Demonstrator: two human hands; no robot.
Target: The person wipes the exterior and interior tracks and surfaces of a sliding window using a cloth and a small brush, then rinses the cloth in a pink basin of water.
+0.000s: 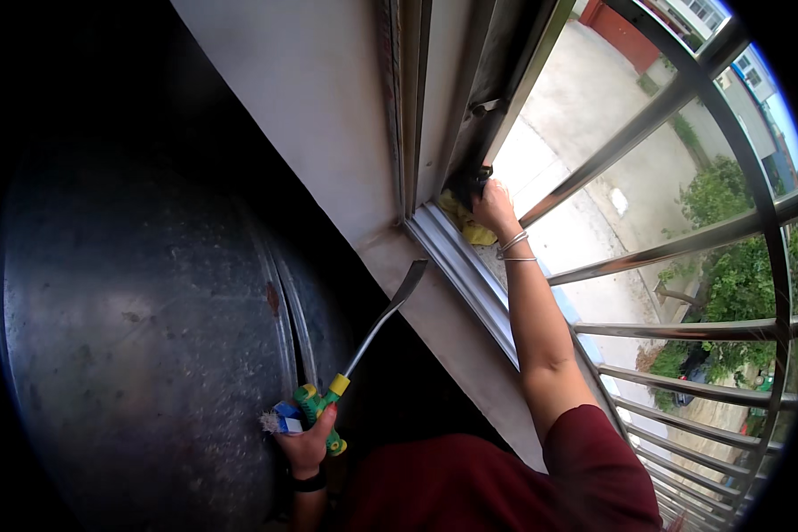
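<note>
My left hand (303, 447) is closed around the green-and-yellow T-shaped handle of a hand tool (380, 318) with a thin metal shank and a flat, angled blade. Held in the same hand is a small blue-and-white brush (282, 420) with frayed pale bristles. The blade tip hovers over or touches the inner window sill (462, 332); which, I cannot tell. Reaching past the window track (469, 279), my right hand (495, 207) grips a black object (469, 187) at the frame's lower corner. A yellow cloth (477, 231) lies below it, partly hidden by the hand.
Metal security bars (638, 259) curve around the window's outer side, with paved ground and trees far below. The upright window frame (425, 120) and pale wall (306, 100) stand ahead. A large dark metal drum or tank (146, 319) occupies the left.
</note>
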